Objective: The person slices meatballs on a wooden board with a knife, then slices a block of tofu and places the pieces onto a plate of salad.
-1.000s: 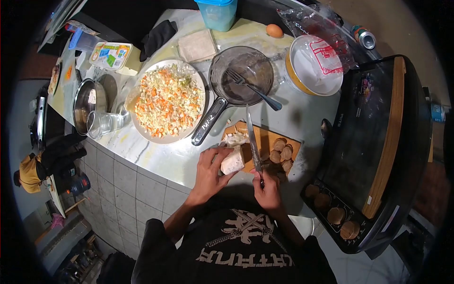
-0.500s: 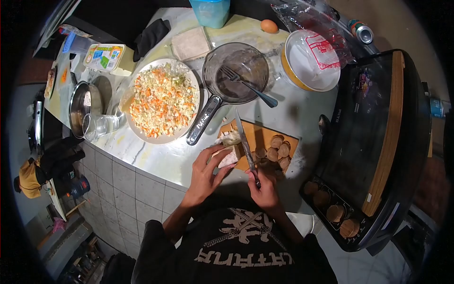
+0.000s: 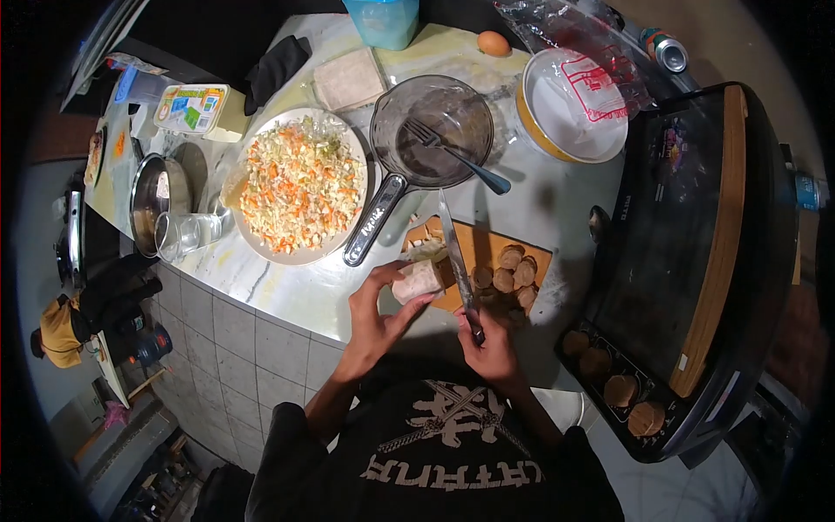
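Note:
My left hand (image 3: 376,315) grips a pale pinkish block of food (image 3: 417,282) between thumb and fingers, at the left edge of the wooden cutting board (image 3: 481,246). I cannot make out its exact kind. In my right hand (image 3: 489,344) is a kitchen knife (image 3: 457,252), its blade pointing away from me over the board, apart from the block. Pale chopped bits (image 3: 428,245) lie on the board behind the block. Several brown round pieces (image 3: 513,271) sit together on its right half.
A plate of chopped vegetables (image 3: 300,187) stands left of a dark glass pan (image 3: 435,130) with a fork (image 3: 461,157) in it. Behind are a bowl (image 3: 570,113) under a plastic bag and an egg (image 3: 493,43). A toaster oven (image 3: 678,235) borders the right side.
The pale block has been turned in my left hand, so more of its long side shows. The knife stays in my right hand, nearly where it was.

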Demonstrator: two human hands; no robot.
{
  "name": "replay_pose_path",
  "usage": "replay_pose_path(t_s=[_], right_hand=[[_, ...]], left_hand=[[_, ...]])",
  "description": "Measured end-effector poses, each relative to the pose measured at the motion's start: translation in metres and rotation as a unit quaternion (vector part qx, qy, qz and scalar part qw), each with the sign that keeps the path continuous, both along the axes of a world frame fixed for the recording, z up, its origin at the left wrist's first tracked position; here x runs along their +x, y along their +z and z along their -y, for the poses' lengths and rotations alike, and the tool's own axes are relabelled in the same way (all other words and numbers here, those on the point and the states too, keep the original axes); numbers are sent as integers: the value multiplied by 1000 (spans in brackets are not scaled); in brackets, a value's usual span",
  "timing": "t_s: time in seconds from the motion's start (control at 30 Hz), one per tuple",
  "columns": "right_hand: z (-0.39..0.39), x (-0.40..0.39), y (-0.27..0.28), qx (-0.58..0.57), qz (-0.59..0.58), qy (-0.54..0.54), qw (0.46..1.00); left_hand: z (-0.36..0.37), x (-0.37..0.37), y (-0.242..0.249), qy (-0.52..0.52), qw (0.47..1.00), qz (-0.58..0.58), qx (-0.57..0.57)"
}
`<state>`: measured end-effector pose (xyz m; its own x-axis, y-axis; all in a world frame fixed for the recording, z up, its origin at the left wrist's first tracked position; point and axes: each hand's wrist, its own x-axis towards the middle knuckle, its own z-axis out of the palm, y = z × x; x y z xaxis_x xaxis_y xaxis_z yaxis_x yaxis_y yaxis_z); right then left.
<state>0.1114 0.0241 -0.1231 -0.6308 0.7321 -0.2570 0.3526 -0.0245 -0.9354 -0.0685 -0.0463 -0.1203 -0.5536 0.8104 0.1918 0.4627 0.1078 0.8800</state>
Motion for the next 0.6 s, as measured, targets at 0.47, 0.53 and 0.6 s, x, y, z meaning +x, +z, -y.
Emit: replay_pose_path(t_s=[0.47, 0.53, 0.6], right_hand=[[4, 3, -1, 54, 67, 63, 994], [7, 5, -3, 40, 82, 71, 993], [9, 6, -5, 20, 69, 62, 995]], left_hand=[[-1, 10, 1, 64, 945, 290, -137], [-2, 12, 3, 77, 951, 270, -130], [-1, 13, -1, 82, 957, 254, -115]])
